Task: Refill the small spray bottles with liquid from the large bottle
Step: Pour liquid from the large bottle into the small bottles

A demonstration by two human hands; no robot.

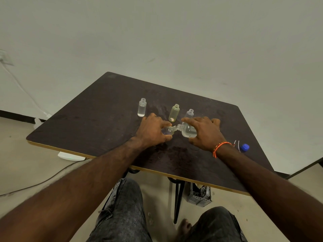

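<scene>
Large bottle [189, 131] tipped, seemingly into small bottle [168, 131]

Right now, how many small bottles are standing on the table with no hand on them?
3: a clear bottle far left, a yellowish bottle in the middle, another clear one partly behind the right hand.

- Head view, the only one: worn camera, looking forward and steeply down over the near edge of the desk [97, 109].
- Wide angle, close range; the far corner lies toward a wall [174, 32], knees at bottom.
</scene>
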